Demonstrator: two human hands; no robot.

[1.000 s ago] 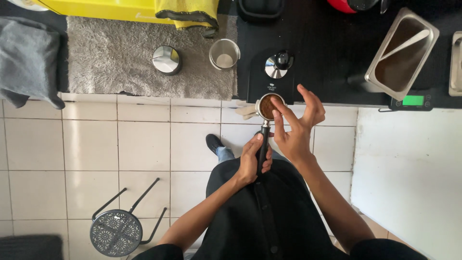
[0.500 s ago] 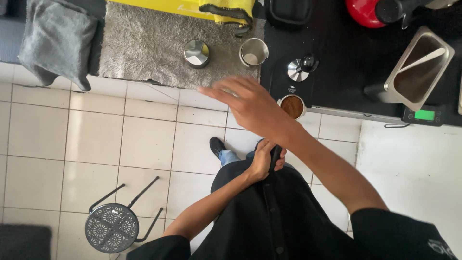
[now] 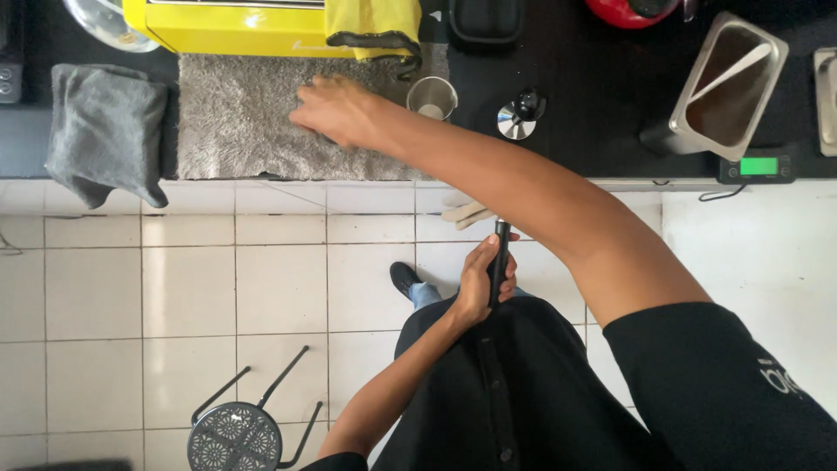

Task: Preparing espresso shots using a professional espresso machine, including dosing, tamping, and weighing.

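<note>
Along the top of the view ran the black desk (image 3: pixel 593 78), with a white tiled floor (image 3: pixel 131 296) below it. On the desk's left part lay a grey shaggy mat (image 3: pixel 235 122), its far edge touching a yellow machine (image 3: pixel 235 22), and a folded grey cloth (image 3: pixel 105 131) hung over the desk edge just beside the mat. Toward the right stood an open steel box (image 3: pixel 728 83) with dark grounds and a bar across it, beside a small scale with a green display (image 3: pixel 757 166). A black perforated stool (image 3: pixel 240 436) stood on the floor at lower left. The right hand (image 3: pixel 336 109) reached far across the body and rested on the mat, fingers loosely curled downward; whether it held anything could not be told. Just right of it stood a small steel cup (image 3: pixel 432 96), and near that a round steel tamper with a black knob (image 3: pixel 519 118). The left hand (image 3: pixel 479 283) was wrapped around the black handle of a portafilter (image 3: pixel 500 262), held in front of the desk edge at waist height, its head hidden under the right forearm.
</note>
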